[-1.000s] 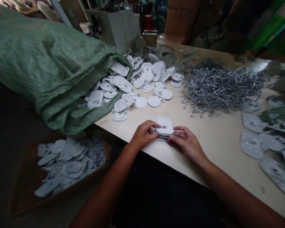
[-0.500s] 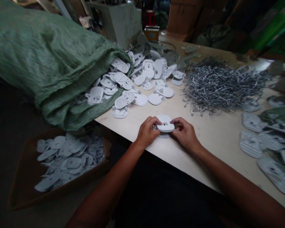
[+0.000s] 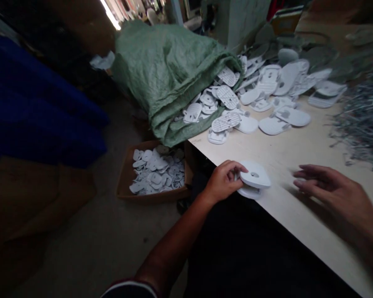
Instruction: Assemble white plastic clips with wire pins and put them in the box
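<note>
A white plastic clip, made of two rounded plates one above the other with a hole in the upper one, is pinched by my left hand at the table's front edge. To its right, my right hand hangs over the table, apart from the clip and smeared by motion. Its fingers are stretched out and loosely apart, and no object shows between them. Beyond the hands lie several similar white plastic pieces and a heap of metal wire springs.
A green woven sack spills white pieces onto the wooden table. Below it on the floor, a cardboard box holds several white pieces. Blue material and brown cardboard stand at the left.
My right hand has let go of the clip and moved away to the right. My left hand keeps hold of it. The view has turned left, showing more floor.
</note>
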Available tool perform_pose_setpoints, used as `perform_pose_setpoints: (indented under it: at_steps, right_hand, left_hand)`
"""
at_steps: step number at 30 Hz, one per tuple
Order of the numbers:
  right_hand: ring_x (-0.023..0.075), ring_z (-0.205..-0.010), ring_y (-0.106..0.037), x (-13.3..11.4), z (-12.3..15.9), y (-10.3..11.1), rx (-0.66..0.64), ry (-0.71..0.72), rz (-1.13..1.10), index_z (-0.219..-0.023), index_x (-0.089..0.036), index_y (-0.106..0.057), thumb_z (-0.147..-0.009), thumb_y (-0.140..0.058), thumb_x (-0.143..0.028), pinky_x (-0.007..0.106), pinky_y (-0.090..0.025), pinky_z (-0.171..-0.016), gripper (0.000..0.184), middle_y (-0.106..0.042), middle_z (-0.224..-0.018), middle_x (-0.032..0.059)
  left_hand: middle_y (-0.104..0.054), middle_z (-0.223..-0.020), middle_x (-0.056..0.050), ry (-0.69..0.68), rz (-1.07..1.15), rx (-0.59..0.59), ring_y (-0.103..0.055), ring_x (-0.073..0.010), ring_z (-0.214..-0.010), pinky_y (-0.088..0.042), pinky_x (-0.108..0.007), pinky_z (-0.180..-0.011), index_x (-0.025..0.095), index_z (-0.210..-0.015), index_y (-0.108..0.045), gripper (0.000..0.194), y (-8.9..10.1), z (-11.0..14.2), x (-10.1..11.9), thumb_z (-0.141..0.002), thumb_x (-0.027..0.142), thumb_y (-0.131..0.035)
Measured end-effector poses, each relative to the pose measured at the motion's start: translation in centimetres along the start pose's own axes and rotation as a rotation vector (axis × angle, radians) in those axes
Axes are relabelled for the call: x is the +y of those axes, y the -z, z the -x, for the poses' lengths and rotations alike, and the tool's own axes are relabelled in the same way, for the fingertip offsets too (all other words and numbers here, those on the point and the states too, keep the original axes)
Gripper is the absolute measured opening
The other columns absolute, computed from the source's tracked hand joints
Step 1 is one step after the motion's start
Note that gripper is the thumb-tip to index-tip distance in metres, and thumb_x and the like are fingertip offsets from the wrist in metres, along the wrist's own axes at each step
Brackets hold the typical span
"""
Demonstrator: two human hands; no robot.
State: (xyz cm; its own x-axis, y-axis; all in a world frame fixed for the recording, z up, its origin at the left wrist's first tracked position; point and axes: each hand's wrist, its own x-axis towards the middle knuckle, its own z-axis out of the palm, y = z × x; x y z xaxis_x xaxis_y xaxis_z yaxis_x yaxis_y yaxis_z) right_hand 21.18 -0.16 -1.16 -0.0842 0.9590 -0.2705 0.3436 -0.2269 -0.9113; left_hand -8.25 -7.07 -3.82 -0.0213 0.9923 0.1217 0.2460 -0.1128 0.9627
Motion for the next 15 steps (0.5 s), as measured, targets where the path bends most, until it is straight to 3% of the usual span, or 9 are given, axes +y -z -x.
perform_pose_setpoints:
  at_steps: [3, 6, 8, 10, 12, 15]
  right_hand:
    - [0.0297, -0.097, -0.076, -0.7, 0.2, 0.3, 0.028, -0.096, -0.054, -0.111, -0.028, -0.080, -0.061, -0.095, -0.043, 0.046, -0.059, -0.090, 0.054, -0.079, -0.116, 0.0161]
    - [0.0308, -0.099, -0.075, -0.8, 0.0, 0.3, 0.034, -0.080, 0.004, -0.108, -0.030, -0.082, -0.064, -0.093, -0.044, 0.049, -0.059, -0.090, 0.048, -0.079, -0.119, 0.0164]
    - [0.0321, -0.102, -0.075, -1.0, -0.1, 0.1, 0.029, -0.048, 0.056, -0.106, -0.030, -0.083, -0.066, -0.092, -0.046, 0.050, -0.059, -0.087, 0.044, -0.078, -0.121, 0.0163]
    - [0.0328, -0.101, -0.074, -1.5, -0.1, -0.1, 0.033, -0.045, 0.084, -0.102, -0.030, -0.084, -0.066, -0.091, -0.046, 0.049, -0.059, -0.082, 0.041, -0.079, -0.117, 0.0171]
    - [0.0314, -0.098, -0.075, -2.2, 0.1, -0.3, 0.040, -0.067, 0.115, -0.100, -0.030, -0.084, -0.067, -0.089, -0.045, 0.047, -0.058, -0.081, 0.036, -0.079, -0.115, 0.0171]
    - [0.0282, -0.098, -0.075, -2.4, 0.3, 0.0, 0.037, -0.085, 0.171, -0.099, -0.033, -0.085, -0.069, -0.088, -0.048, 0.045, -0.057, -0.086, 0.034, -0.079, -0.117, 0.0141]
  left_hand:
    - [-0.061, -0.084, 0.000, 0.103, -0.062, 0.141, -0.049, -0.0085, -0.062, -0.037, -0.022, -0.058, 0.018, -0.105, -0.075, 0.028, 5.0, 4.9, 0.1, -0.078, 0.017, -0.074]
    - [-0.053, -0.069, 0.005, 0.300, -0.246, 0.336, -0.049, -0.0109, -0.059, -0.037, -0.022, -0.057, 0.019, -0.113, -0.069, 0.034, 11.0, 8.3, -1.7, -0.080, 0.026, -0.073]
    - [-0.057, -0.075, 0.004, 0.420, -0.413, 0.510, -0.053, -0.0125, -0.063, -0.044, -0.023, -0.061, 0.020, -0.123, -0.064, 0.039, 14.8, 9.5, -3.9, -0.086, 0.029, -0.067]
    - [-0.064, -0.094, -0.001, 0.490, -0.499, 0.605, -0.059, -0.0137, -0.072, -0.050, -0.026, -0.068, 0.019, -0.135, -0.056, 0.040, 17.8, 10.1, -6.8, -0.096, 0.030, -0.057]
    - [-0.067, -0.104, -0.005, 0.584, -0.574, 0.609, -0.063, -0.0157, -0.080, -0.054, -0.029, -0.075, 0.018, -0.137, -0.055, 0.036, 19.6, 10.5, -10.0, -0.102, 0.028, -0.054]
    - [-0.070, -0.106, -0.006, 0.732, -0.629, 0.403, -0.068, -0.0187, -0.089, -0.060, -0.036, -0.082, 0.015, -0.123, -0.065, 0.029, 20.3, 11.9, -14.7, -0.103, 0.036, -0.067]
